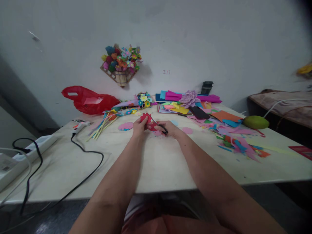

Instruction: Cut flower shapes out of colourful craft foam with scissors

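My left hand [139,126] is closed on a piece of red paper [151,125] with a scalloped edge, held above the middle of the table. In my right hand [168,127] is a pair of scissors [162,129] with dark handles, the fingers closed round them. Their blades point up and left, against the red paper. Small pink scraps lie beneath the hands. To the left rests a stack of pink scalloped paper shapes [126,126], with blue showing under it. On the right is another pink scalloped piece [187,130].
A red plastic bag [90,100], paper flowers [144,99] and coloured sheets [174,105] line the back. Paper scraps [240,144] and a green fruit [255,122] lie right. At left are a glue gun [81,126], its black cord [94,151] and a power strip [36,149].
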### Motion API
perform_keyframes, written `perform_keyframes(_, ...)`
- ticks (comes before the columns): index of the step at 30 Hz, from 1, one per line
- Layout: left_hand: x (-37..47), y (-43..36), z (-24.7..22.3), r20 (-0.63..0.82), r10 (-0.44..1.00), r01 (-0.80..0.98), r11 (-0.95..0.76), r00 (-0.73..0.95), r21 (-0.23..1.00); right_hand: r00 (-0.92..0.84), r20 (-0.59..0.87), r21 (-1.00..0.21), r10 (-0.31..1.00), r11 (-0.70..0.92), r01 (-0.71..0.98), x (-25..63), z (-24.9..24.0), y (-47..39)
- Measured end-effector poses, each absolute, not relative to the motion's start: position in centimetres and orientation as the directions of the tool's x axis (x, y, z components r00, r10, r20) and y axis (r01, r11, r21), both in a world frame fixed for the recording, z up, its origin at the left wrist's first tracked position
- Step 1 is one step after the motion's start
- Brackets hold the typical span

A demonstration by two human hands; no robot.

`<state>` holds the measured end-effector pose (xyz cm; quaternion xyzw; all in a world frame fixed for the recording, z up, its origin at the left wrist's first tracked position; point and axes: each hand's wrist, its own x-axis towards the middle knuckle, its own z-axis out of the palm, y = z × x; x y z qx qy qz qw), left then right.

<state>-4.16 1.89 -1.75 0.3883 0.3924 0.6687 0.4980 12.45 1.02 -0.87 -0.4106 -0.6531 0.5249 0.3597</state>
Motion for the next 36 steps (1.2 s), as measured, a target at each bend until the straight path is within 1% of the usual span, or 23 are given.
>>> perform_keyframes(3, -4.4, 2.2, -2.0, 0.190, 0.967, -0.325, -0.238, -0.172, 0.915, -0.409, 0.005, -0.984, 0.912, 0.077, 0.159, 12.5, -0.9, 1.1)
perform_keyframes(5, -4.5, 2.4, -2.1, 0.224, 0.966, -0.332, -0.255, -0.130, 0.908, -0.410, -0.017, -0.985, 0.912, 0.056, 0.166, 12.7, -0.8, 1.1)
perform_keyframes(10, -4.6, 2.4, -2.1, 0.267, 0.964, -0.381, -0.248, -0.002, 0.891, -0.428, -0.007, -0.976, 0.904, 0.086, 0.198, 13.2, -0.5, 0.9)
perform_keyframes(14, -4.8, 2.2, -1.7, 0.246, 0.968, -0.358, -0.214, 0.045, 0.909, -0.472, 0.023, -0.975, 0.881, 0.123, 0.183, 13.6, -0.3, 0.6)
perform_keyframes(17, -5.1, 2.0, -1.4, 0.213, 0.976, -0.337, -0.184, 0.050, 0.923, -0.506, 0.043, -0.969, 0.861, 0.159, 0.188, 13.8, -0.2, 0.6)
perform_keyframes(23, -5.6, 2.1, -1.5, 0.204, 0.976, -0.251, -0.180, 0.073, 0.951, -0.538, 0.028, -0.957, 0.843, 0.178, 0.230, 14.1, -0.5, 1.0)
perform_keyframes(27, -5.9, 2.1, -1.6, 0.198, 0.975, -0.221, -0.172, 0.102, 0.960, -0.562, 0.043, -0.947, 0.826, 0.212, 0.240, 14.3, -0.5, 1.0)
perform_keyframes(36, -6.0, 2.1, -1.6, 0.187, 0.976, -0.221, -0.159, 0.111, 0.962, -0.592, 0.036, -0.929, 0.805, 0.246, 0.278, 14.7, -0.1, 1.0)
